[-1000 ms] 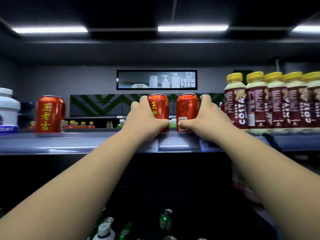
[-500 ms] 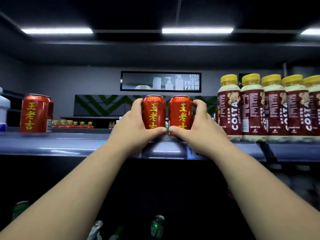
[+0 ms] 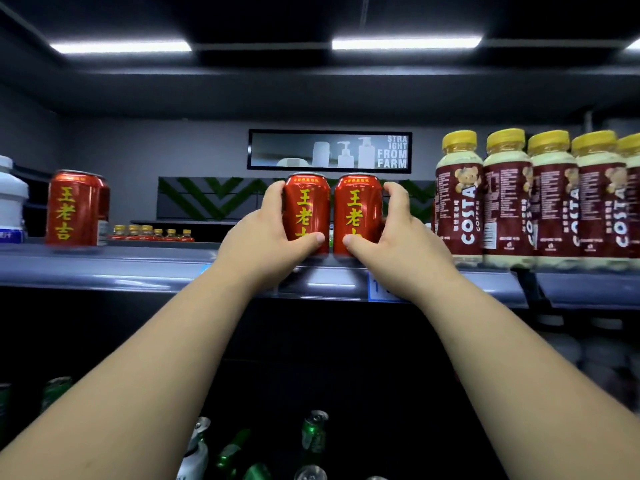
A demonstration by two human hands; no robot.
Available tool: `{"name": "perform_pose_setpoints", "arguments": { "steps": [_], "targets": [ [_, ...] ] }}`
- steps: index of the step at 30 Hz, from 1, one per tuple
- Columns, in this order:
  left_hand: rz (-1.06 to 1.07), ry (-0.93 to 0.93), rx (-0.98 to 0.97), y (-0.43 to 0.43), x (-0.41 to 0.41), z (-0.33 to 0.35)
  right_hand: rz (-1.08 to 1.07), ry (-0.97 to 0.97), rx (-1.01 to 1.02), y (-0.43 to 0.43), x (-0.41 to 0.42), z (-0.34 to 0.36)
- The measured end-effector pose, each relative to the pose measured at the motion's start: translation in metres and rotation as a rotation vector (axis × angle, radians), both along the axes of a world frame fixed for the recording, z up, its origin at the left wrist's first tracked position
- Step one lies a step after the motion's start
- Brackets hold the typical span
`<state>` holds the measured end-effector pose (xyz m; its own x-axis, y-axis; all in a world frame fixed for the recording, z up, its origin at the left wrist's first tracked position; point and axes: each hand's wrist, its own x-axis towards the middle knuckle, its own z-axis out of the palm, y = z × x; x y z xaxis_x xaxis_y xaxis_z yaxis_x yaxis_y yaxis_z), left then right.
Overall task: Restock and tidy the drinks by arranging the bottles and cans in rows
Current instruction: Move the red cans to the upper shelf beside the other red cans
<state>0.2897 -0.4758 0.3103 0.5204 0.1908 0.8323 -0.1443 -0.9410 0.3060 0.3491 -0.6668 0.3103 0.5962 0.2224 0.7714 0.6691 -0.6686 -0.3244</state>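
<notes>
Two red cans with yellow characters stand upright side by side on the grey shelf (image 3: 138, 268), labels facing me. My left hand (image 3: 266, 244) is wrapped around the left red can (image 3: 306, 206). The right red can (image 3: 358, 206) is gripped by my right hand (image 3: 394, 237). The two cans almost touch. A third red can (image 3: 74, 207) stands alone at the far left of the shelf. A row of several brown Costa bottles (image 3: 505, 199) with yellow caps fills the shelf to the right.
A white jug (image 3: 12, 199) stands at the shelf's left end. Green bottles and cans (image 3: 313, 434) lie on a dark lower level below my arms. Behind the shelf are a wall sign and small bottles (image 3: 152, 233) on a far shelf.
Both cans have been turned so their yellow characters face me. The view has shifted, so the cans and bottles sit more to the right and closer.
</notes>
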Motion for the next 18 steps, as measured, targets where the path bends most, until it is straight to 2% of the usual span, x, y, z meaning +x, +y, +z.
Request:
{"name": "perform_pose_setpoints", "arguments": {
  "steps": [18],
  "targets": [
    [0.055, -0.062, 0.027, 0.0009, 0.0032, -0.0015, 0.016, -0.014, -0.036, -0.0010, 0.0001, -0.0021]
  ]
}}
